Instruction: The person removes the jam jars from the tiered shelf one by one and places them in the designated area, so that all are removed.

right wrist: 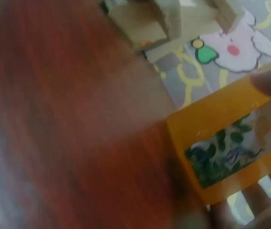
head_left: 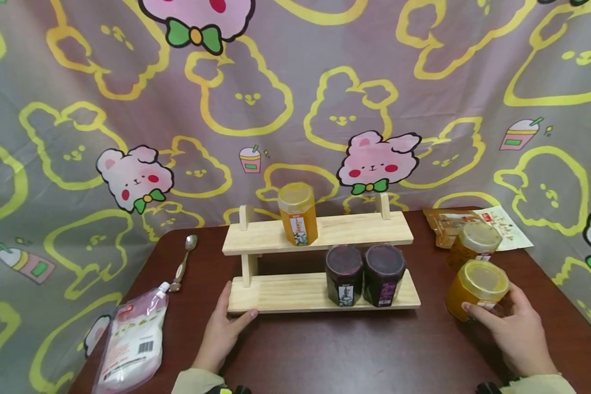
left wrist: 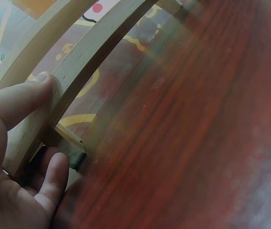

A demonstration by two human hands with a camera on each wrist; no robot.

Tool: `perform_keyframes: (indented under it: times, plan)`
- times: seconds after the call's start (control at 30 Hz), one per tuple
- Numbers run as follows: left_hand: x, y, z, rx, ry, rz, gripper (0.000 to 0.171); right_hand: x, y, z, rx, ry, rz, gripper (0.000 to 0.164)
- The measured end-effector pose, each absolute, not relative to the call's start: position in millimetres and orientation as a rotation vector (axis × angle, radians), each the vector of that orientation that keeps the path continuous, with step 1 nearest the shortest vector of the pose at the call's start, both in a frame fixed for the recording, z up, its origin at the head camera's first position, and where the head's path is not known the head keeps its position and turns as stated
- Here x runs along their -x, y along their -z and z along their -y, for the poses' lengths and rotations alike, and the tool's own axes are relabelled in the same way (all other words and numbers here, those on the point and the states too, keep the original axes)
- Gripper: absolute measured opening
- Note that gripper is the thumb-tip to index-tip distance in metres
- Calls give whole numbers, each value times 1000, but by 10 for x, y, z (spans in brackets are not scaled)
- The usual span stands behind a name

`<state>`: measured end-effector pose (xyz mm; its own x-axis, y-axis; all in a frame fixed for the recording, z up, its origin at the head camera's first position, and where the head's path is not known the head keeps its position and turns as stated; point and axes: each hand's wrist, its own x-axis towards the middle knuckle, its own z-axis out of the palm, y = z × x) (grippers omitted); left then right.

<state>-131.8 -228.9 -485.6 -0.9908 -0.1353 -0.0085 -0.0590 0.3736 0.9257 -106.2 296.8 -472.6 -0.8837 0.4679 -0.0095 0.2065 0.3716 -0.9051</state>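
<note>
My left hand grips the left end of a two-tier wooden rack. In the left wrist view its thumb lies on the lower board, with the fingers curled beneath. My right hand holds a jar of orange-yellow jam at the right; its label shows in the right wrist view. A similar orange jar stands on the upper board. Two dark purple jars are side by side on the lower board. Right behind the held jar is another lidded jar, partly hidden.
A white pouch with a spout lies at the table's left, below a metal spoon. Flat brown and cream packets lie at the back right. A patterned curtain hangs behind the dark wooden table.
</note>
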Motion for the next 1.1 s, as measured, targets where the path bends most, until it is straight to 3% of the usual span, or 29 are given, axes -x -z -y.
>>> perform_keyframes:
  times: [0.6, 1.1]
  plan:
    - [1317, 4837, 2290, -166, 1692, 2563, 104, 1098, 4836, -3188, 513, -1691, 2144, 68]
    - [1320, 4842, 2293, -170, 1694, 2565, 104, 1124, 4920, -3292, 415, -1931, 1955, 80]
